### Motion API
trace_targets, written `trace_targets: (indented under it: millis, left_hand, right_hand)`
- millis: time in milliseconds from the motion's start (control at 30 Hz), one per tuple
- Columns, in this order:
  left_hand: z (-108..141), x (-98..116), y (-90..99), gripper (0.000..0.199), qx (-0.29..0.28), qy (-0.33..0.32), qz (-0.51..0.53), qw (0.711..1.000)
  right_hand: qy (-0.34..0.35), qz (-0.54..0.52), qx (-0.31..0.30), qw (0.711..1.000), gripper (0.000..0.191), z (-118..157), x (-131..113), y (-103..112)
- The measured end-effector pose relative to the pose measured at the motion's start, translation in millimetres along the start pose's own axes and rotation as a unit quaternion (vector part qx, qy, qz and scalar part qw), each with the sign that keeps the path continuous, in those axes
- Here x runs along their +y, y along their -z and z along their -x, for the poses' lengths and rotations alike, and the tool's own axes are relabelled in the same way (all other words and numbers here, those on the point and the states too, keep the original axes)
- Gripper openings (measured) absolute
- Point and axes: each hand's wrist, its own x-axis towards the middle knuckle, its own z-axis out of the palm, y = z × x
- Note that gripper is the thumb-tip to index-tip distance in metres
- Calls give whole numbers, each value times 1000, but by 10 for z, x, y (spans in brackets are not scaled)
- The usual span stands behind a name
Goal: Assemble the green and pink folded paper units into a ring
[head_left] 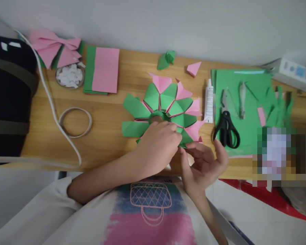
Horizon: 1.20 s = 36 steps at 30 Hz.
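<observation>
A round craft [177, 105] of folded green and pink paper pieces, set around a green ring, lies mid-table. My left hand [156, 146] rests over its centre and lower side, fingers curled down onto the paper; part of the ring is hidden beneath it. At the craft's lower right edge my right hand [202, 163] pinches a green paper piece between thumb and fingertips, the other fingers bent. Above the craft lie a loose folded green piece [163, 62] and a loose pink piece [193, 69].
A glue tube [209, 102] and black-handled scissors [226, 131] lie right, the scissors on green sheets [250, 132]. Leftward are stacked paper [105, 69], a bowl of white scraps [70, 75], a tape ring [90, 124], a white cable [47, 92] and a black bag [10, 95].
</observation>
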Motion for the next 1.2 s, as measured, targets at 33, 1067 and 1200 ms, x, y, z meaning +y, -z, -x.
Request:
trace_targets:
  millis: [33, 1067, 1200]
  left_hand:
    - [-9, 0, 2, 14, -7, 5, 8, 1000]
    - [-109, 35, 24, 13, -5, 55, 87, 995]
    - [-107, 43, 8, 15, 18, 53, 112, 992]
  right_hand:
    - [-5, -4, 6, 1000, 83, -2, 6, -1]
    - [-47, -66, 42, 996, 75, -67, -12, -43]
    - [-41, -62, 43, 996, 74, -67, -16, -48]
